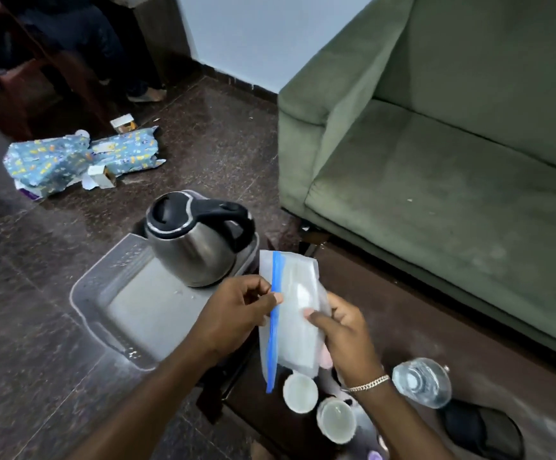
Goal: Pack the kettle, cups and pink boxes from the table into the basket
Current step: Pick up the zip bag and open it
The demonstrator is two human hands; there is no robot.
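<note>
A steel kettle (194,241) with a black lid and handle stands in the far corner of a clear plastic basket (104,287) that sits on the floor beside the dark table (352,287). Both my hands hold a clear zip bag (298,313) with a blue seal strip above the table. My left hand (236,313) pinches the blue strip; my right hand (343,330) grips the bag's body from the right. The bag holds something pale. Two white cups (300,392) (336,423) stand on the table under my right wrist. No pink boxes are visible.
A clear plastic bottle (422,386) and a black object (482,429) lie on the table at the right. A green sofa (435,144) fills the right side. Crumpled blue wrapping paper (77,161) and small cartons lie on the floor beyond the basket. Someone sits at the far left.
</note>
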